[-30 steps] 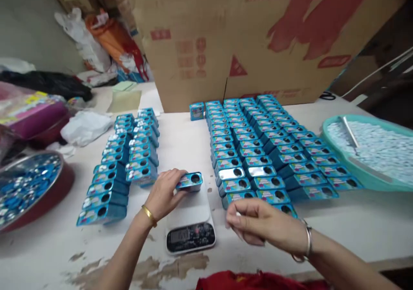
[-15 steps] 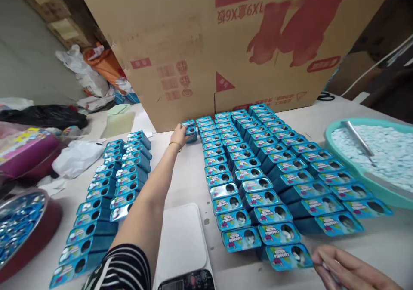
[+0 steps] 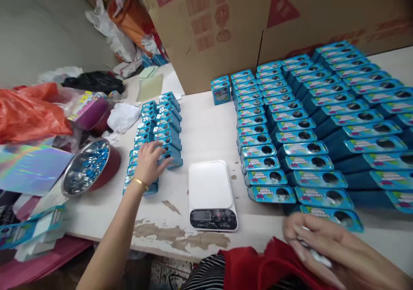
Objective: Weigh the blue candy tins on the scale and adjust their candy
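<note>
Spread over the left group of blue tins (image 3: 168, 131), my left hand (image 3: 150, 161) has its fingers apart and wears a gold bracelet. At the lower right, my right hand (image 3: 318, 242) is curled around small white pieces (image 3: 318, 255), just in front of the nearest blue tins (image 3: 272, 194) of the large right group. Those tins stand in rows, with dark round openings in their tops. A few blue tins (image 3: 221, 93) stand by the cardboard box. Between the groups lies a white scale (image 3: 211, 186).
Behind the tins rises a large cardboard box (image 3: 238, 32). A metal bowl of shiny blue items (image 3: 93, 165) is at the left, near crumpled white plastic (image 3: 123, 117) and orange plastic (image 3: 32, 113). The table's front edge (image 3: 174, 254) runs below the scale.
My left hand has moved from the tins by the box to the left group, leaving those tins standing. The view has swung left and down. My right hand is still low at the right.
</note>
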A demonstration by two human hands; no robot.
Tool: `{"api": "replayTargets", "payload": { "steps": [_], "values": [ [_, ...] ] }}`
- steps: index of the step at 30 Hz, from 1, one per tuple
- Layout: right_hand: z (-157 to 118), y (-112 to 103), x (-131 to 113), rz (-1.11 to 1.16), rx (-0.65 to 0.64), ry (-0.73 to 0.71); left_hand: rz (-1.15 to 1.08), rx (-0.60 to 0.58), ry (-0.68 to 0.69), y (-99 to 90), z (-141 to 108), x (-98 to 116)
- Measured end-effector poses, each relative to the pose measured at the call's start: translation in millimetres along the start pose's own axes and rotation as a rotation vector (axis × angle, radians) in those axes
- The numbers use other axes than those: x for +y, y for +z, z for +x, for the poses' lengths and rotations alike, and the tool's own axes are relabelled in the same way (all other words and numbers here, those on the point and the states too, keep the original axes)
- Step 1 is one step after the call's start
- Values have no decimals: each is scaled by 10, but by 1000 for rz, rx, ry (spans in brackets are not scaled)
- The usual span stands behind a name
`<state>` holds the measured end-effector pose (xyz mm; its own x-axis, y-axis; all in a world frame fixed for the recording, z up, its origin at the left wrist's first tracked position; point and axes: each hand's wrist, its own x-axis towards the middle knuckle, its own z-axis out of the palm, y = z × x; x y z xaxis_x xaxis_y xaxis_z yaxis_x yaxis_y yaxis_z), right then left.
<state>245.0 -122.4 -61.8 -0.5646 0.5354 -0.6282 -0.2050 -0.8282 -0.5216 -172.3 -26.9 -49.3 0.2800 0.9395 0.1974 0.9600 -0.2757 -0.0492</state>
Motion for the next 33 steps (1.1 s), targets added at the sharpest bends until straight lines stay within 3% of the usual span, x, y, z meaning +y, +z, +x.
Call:
{"api": "replayTargets", "payload": {
  "steps": [2,5,7,12,14,17,20,23,26,30,33],
  "values": [
    [15,177,-33,-23,-107,-2,69,-20,-29,129,-258,0],
    [28,295,-11,-12,-160,-37,109,-7,-36,277,-353,94],
    [24,293,41,21,-131,-44,116,8,-20,212,-310,193],
    [27,220,227,131,-14,-96,9,-46,122,-330,-171,612],
    [58,217,313,177,9,-75,-25,-83,206,-446,-120,847],
    [105,237,427,254,25,-2,-49,-164,318,-387,-42,1166],
    [111,244,496,315,58,29,-61,-242,374,-223,14,1342],
    [89,215,529,327,111,55,-102,-244,378,-182,18,1351],
    [97,173,562,285,84,68,-245,-103,307,-289,-55,1248],
    [163,156,614,187,12,37,-387,156,53,-348,-323,1037],
    [192,177,601,101,9,39,-423,198,-124,-155,-659,900]
  ]
}}
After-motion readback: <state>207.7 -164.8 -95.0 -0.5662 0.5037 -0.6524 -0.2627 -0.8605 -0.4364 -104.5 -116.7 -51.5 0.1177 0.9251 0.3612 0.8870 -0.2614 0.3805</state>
